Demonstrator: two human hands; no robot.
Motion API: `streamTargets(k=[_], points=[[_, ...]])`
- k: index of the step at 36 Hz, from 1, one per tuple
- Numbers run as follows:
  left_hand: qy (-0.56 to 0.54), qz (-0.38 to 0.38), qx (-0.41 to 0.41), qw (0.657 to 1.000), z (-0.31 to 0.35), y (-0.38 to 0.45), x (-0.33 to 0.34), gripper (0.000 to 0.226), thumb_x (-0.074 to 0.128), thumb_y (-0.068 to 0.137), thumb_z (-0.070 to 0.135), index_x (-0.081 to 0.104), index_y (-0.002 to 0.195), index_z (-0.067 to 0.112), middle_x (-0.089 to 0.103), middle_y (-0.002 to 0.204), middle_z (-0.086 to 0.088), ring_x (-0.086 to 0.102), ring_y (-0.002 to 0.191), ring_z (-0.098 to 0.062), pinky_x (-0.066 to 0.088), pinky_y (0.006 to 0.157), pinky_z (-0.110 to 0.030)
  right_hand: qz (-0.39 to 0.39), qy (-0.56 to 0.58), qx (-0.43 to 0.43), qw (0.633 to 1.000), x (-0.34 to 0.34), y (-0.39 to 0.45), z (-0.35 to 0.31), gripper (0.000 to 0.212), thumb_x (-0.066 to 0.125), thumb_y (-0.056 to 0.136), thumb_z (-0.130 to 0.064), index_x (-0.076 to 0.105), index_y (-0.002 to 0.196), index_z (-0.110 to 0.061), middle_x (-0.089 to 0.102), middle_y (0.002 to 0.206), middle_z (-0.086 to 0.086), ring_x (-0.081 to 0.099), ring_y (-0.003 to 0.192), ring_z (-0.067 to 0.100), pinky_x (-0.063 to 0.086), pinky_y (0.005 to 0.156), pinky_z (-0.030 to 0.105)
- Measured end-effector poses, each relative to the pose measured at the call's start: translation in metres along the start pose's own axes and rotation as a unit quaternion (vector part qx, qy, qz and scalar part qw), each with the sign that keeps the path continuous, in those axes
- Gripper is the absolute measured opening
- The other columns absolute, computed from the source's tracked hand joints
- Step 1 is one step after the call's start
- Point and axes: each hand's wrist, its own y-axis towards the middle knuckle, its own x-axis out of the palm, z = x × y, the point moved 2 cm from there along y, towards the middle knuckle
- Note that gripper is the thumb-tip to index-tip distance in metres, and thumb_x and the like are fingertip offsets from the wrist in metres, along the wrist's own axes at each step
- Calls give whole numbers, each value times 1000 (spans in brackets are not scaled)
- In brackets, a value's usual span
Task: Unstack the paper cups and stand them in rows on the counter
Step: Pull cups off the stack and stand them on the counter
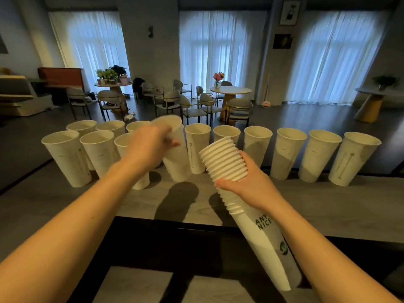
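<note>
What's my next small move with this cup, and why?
Probably set the cup in your left hand down upright in the near row beside the third cup; the counter is bare there, while your right hand holds the stack.

Grey wood-grain counter; white paper cups upright in 2 rows along far edge.

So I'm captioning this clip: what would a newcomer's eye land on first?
The tilted stack of nested cups at centre, gripped by the right hand. Beside it, the left hand holds a single cup, blurred. Behind them, upright cups line the counter.
</note>
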Motion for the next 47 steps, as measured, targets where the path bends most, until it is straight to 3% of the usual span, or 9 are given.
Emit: streamTargets(k=[6, 16, 25, 28, 31, 33, 36, 41, 47], points=[[96, -51, 67, 992, -17, -6, 50, 14, 67, 87, 30, 63, 90, 17, 68, 89, -7, 63, 84, -26, 45, 73, -36, 11, 15, 13, 1000, 2, -1, -3, 97, 84, 71, -51, 24, 148, -49, 49, 113, -31, 53, 107, 3, 42, 81, 26], [131, -58, 54, 988, -38, 11, 53, 16, 65, 89, 32, 60, 97, 19, 68, 98, -7, 62, 91, -26, 52, 73, -38, 12, 14, 15, 1000, 3, 2, -10, 100, 83, 72, -53, 22, 151, -48, 53, 125, -21, 54, 111, 6, 44, 85, 29], [157, -110, 41, 981, -38, 17, 45, 30, 68, 85, 38, 63, 107, 18, 67, 111, -8, 57, 106, -26, 43, 94, -39, 1, 13, 17, 1000, 9, 2, -12, 103, 84, 70, -54, 21, 152, -47, 54, 129, -19, 55, 115, 8, 47, 90, 32], [126, -43, 33, 991, -34, 22, 39, 67, 71, 78, 50, 50, 133, 17, 57, 130, -10, 47, 121, -28, 40, 101, -43, 1, 12, 13, 1000, 8, 1, -13, 102, 84, 71, -53, 21, 152, -47, 53, 129, -19, 55, 114, 8, 46, 88, 31], [76, 90, 99, 988, -13, 22, 25, 60, 61, 86, 47, 50, 132, 11, 54, 129, -12, 44, 119, -30, 40, 97, -42, -5, 11, 4, 1000, 8, -1, -14, 101, 84, 71, -53, 21, 151, -49, 53, 128, -21, 54, 115, 6, 47, 90, 31], [68, 117, 147, 980, 9, 19, 19, 53, 55, 88, 46, 53, 128, 11, 55, 126, -11, 46, 115, -29, 41, 94, -40, -8, 10, 5, 1000, 9, -2, -14, 101, 83, 69, -55, 22, 149, -51, 52, 127, -23, 54, 115, 7, 49, 94, 35], [27, 62, 186, 980, 37, 10, 20, 48, 51, 90, 45, 55, 126, 13, 55, 126, -7, 46, 115, -23, 39, 94, -34, -10, 9, 9, 1000, 11, -2, -13, 103, 82, 65, -60, 22, 149, -52, 54, 130, -21, 55, 115, 8, 51, 98, 41], [-232, -177, 68, 954, 58, -2, 24, 35, 39, 101, 37, 50, 132, 26, 59, 120, 11, 56, 106, -2, 47, 88, -25, -14, 0, 8, 1000, 11, -6, -10, 102, 82, 64, -61, 23, 147, -54, 57, 127, -20, 58, 110, 6, 53, 95, 40], [-284, -228, 5, 931, 55, -4, 21, 20, 53, 98, 23, 70, 99, 33, 72, 94, 14, 63, 85, 5, 45, 70, -13, -48, -23, -4, 999, 7, -14, -6, 98, 84, 70, -54, 23, 147, -53, 52, 122, -27, 54, 108, 0, 46, 82, 24]])
